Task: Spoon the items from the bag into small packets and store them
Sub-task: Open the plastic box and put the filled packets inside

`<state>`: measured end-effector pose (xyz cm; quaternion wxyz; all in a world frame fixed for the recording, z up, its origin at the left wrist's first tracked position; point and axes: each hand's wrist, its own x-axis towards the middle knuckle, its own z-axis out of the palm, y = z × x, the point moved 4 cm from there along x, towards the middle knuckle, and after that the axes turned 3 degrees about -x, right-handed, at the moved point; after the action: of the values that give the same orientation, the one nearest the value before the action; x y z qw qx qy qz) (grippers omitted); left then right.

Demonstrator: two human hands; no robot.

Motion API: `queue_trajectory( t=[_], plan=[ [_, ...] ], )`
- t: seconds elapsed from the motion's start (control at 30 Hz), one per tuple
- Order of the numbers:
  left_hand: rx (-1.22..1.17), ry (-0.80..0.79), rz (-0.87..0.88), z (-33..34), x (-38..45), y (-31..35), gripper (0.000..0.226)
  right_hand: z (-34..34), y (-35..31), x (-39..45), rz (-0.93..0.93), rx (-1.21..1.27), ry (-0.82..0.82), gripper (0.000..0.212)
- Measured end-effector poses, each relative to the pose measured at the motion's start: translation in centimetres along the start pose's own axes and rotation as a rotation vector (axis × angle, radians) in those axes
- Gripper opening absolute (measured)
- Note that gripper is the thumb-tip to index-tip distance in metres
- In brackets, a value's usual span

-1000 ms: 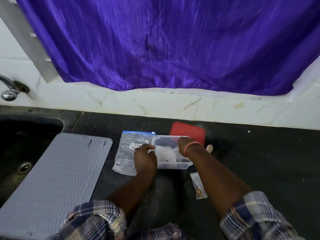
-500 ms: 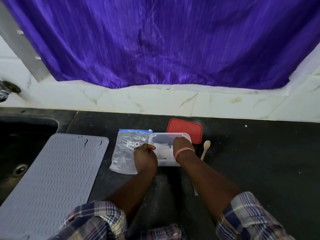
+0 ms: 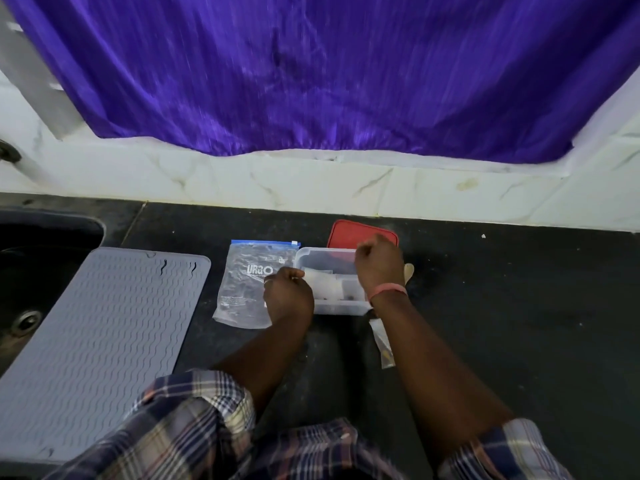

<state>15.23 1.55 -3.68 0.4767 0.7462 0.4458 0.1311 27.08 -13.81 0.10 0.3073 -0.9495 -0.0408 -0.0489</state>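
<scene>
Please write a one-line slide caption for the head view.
Both hands, left and right, work at a clear container beside a zip bag on a dark counter.

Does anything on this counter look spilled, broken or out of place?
Nothing looks spilled or broken. One small packet lies alone on the black counter, outside the clear container and partly under the right forearm. The red lid is off, behind the container.
</scene>
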Motion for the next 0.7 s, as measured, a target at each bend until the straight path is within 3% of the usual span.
queue_trajectory(
  t=[0.07, 0.13, 0.27, 0.37, 0.43, 0.7],
  plan=[
    [0.034, 0.017, 0.005, 0.0, -0.2, 0.1, 0.022, -2.2, 1.9, -1.1, 0.068, 0.147, 0.211, 0.015],
    [0.064, 0.035, 0.005, 0.2, -0.7, 0.0, 0.025, -2.6, 5.5, -2.7, 0.208, 0.161, 0.222, 0.017],
    [0.071, 0.072, 0.008, 0.3, -1.9, -0.1, 0.026, -0.2, 13.7, -6.5, 0.436, -0.093, -0.042, 0.039],
    [0.095, 0.121, 0.028, 0.1, -2.6, 0.1, 0.026, 1.1, 14.7, -9.6, 0.497, -0.266, -0.231, 0.05],
    [0.098, 0.133, 0.051, 0.4, -3.3, 0.1, 0.027, 1.1, 14.0, -10.7, 0.512, -0.309, -0.273, 0.053],
    [0.068, 0.136, 0.065, 0.8, -4.4, -0.4, 0.03, 0.6, 15.7, -10.5, 0.687, 0.198, -0.194, 0.033]
  ],
)
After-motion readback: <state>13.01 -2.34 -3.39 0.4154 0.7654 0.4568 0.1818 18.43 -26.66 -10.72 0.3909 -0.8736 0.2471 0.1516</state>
